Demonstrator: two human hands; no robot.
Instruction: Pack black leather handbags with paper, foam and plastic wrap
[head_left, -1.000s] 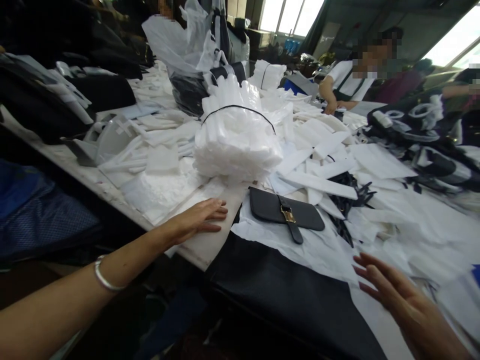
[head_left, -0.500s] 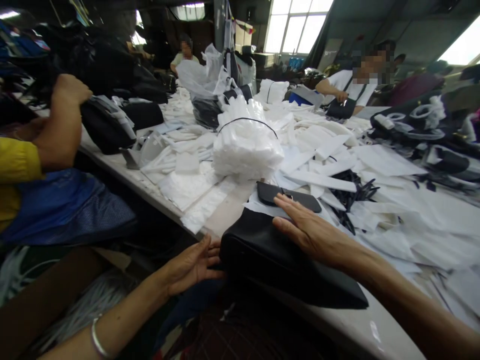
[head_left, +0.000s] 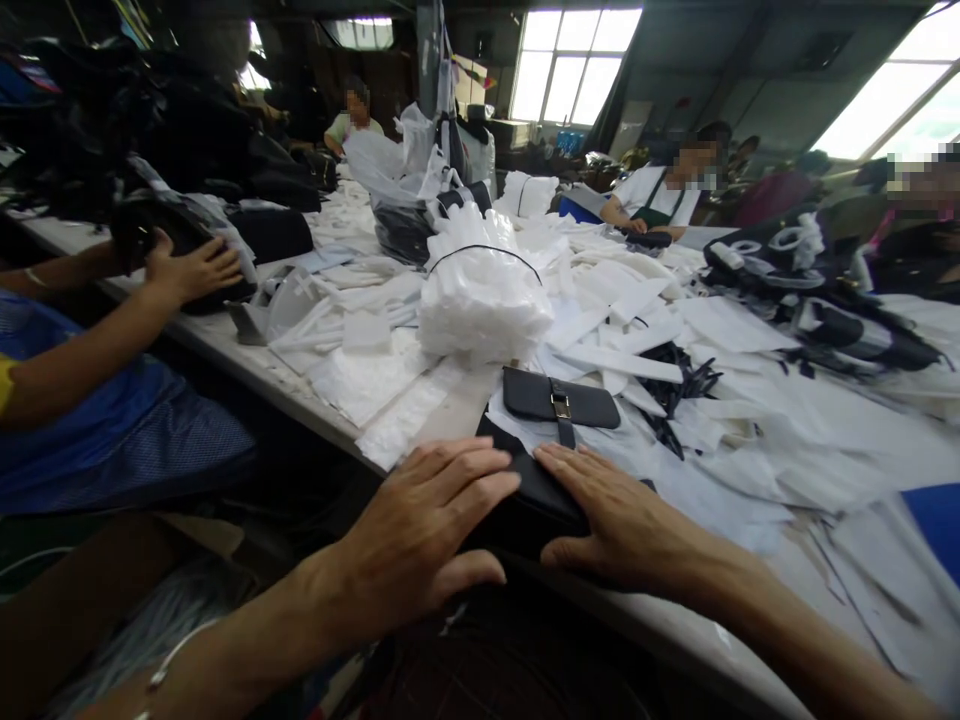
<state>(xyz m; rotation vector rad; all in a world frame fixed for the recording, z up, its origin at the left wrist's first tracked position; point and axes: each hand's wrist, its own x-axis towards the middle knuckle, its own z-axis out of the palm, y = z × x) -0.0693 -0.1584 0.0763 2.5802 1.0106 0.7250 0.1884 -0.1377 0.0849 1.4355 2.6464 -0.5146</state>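
A black bag (head_left: 536,490) lies at the near edge of the table, partly covered by my hands. My left hand (head_left: 442,510) rests at its left end, fingers stretched out and thumb apart. On its right part lies my right hand (head_left: 607,510), palm down with the fingers extended. Just beyond my fingertips is a black flap with a strap and a gold-coloured buckle (head_left: 560,405), on white sheet material; whether it joins the bag I cannot tell.
A strapped bundle of white plastic (head_left: 484,300) stands behind the flap. White sheets (head_left: 750,320) and black straps (head_left: 675,390) cover much of the table (head_left: 300,395). At left, a co-worker's hands (head_left: 180,270) touch another black bag. Other people sit across the table.
My left hand has come up from beside the bag onto its left end. The bag has turned or flattened under my hands, and the buckle now shows. The left co-worker's hand has lowered.
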